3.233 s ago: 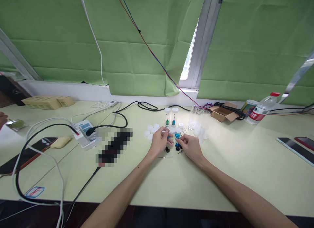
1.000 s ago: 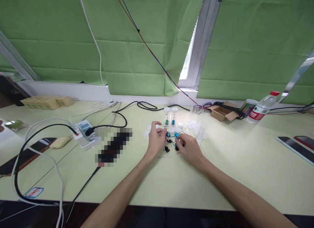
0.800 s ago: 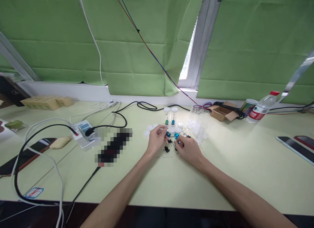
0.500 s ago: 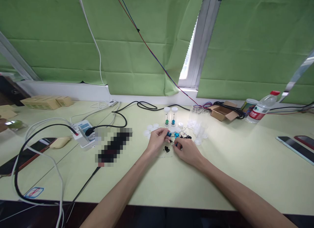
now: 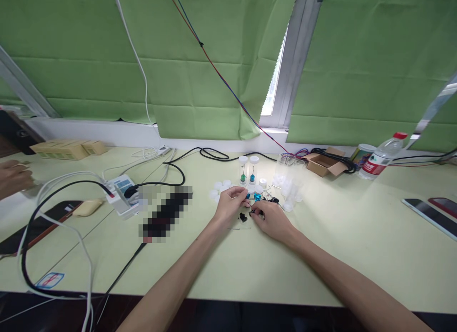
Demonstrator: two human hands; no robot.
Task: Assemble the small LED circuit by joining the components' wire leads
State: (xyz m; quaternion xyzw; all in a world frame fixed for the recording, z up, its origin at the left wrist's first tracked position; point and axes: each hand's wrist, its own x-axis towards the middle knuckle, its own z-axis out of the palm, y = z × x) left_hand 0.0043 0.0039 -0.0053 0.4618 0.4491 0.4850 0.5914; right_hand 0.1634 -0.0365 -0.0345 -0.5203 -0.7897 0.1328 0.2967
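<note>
My left hand (image 5: pixel 230 206) is closed, with a small blue part (image 5: pixel 247 196) pinched at its fingertips. Close beside it, my right hand (image 5: pixel 269 218) is curled with its fingers together around a small dark part (image 5: pixel 252 212), too small to name. More blue pieces (image 5: pixel 257 197) and black pieces (image 5: pixel 274 200) lie just beyond my fingers. A separate black piece (image 5: pixel 243 217) rests on the table between my wrists, with a thin metal rod (image 5: pixel 233 228) nearer to me. Behind my hands stand two capped clear tubes, one with a green piece (image 5: pixel 243 177), the other with a blue one (image 5: pixel 252 177).
Clear empty tubes (image 5: pixel 291 179) and white caps (image 5: pixel 215 194) surround the parts. Further right are an open cardboard box (image 5: pixel 326 163), a water bottle (image 5: pixel 380 158) and phones (image 5: pixel 432 217). At left lie a power strip (image 5: pixel 121 194) and cables. Another person's hand (image 5: pixel 14 177) shows at the left edge.
My hands have shifted only slightly, the right fingers drawing in around the dark part. At the left edge, the other person's hand has moved further into view.
</note>
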